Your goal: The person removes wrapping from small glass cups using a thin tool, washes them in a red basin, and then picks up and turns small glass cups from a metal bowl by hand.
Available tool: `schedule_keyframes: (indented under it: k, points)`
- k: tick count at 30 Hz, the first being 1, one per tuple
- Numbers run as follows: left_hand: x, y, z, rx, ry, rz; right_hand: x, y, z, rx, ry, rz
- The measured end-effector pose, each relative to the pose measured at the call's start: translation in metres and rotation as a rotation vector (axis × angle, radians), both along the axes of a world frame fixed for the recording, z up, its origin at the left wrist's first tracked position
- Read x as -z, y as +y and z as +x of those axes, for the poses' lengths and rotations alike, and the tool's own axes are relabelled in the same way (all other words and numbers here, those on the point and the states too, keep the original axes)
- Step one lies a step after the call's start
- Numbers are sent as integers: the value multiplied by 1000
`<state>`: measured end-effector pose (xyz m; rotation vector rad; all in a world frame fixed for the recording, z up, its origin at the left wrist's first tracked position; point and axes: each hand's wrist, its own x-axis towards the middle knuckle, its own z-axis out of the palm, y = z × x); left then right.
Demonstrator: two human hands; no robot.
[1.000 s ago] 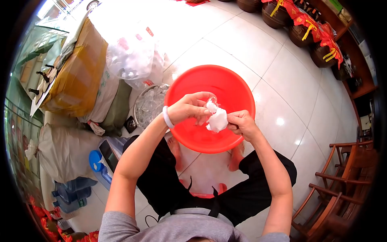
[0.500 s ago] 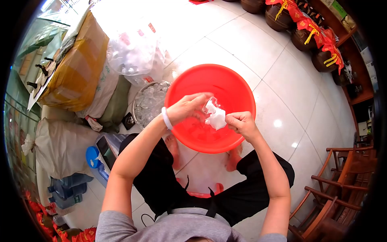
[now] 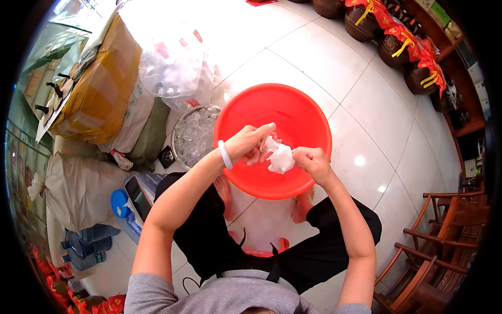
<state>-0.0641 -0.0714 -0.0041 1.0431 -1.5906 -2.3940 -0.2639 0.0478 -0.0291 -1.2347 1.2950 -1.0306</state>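
Over the red basin, my left hand, with a white band at the wrist, is closed round a small clear glass-like piece. Fingers and white material hide most of that piece, so its exact shape cannot be told. My right hand pinches a crumpled white cloth or tissue, which presses against the clear piece. A round metal bowl full of similar clear pieces stands just left of the basin.
Behind the bowl are clear plastic bags. A taped carton and sacks line the left side. Wooden chairs stand at right, dark jars with red covers at upper right. My feet flank the basin.
My left hand has turned and shifted slightly down and left, with its thumb now pointing up. The white material has moved a little and covers more of the clear piece.
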Motion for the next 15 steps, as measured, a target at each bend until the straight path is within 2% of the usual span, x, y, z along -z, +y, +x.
schedule_keyframes:
  k: [1,3,4,5,6,7,8,9,10,12,13,14,15]
  points:
    - [0,0,0,16,-87,2,0,-1,1,-1,1,0]
    - [-4,1,0,10,-146,-26,1,-2,3,16,365,79]
    - [-6,2,0,8,-206,-55,6,-2,2,21,366,80]
    - [-1,3,0,13,-206,-55,14,-3,1,30,257,68]
    - [8,6,0,-53,41,-177,18,-3,0,37,148,57]
    - [10,8,0,-120,288,-295,12,-3,-1,40,148,59]
    - [9,6,1,-119,287,-294,3,-5,-2,56,-20,185]
    - [6,3,3,3,314,-280,-3,-6,-2,71,-189,310]
    - [3,2,5,124,340,-266,-2,-6,-3,70,-190,312]
    - [2,4,3,30,326,-254,-1,-6,-5,33,-241,373]
    - [2,2,2,16,239,-136,1,-5,-2,31,-241,375]
    - [0,1,1,2,153,-20,5,-4,5,55,-132,170]
    - [-2,7,-3,-70,87,-48,8,-3,8,77,-23,-34]
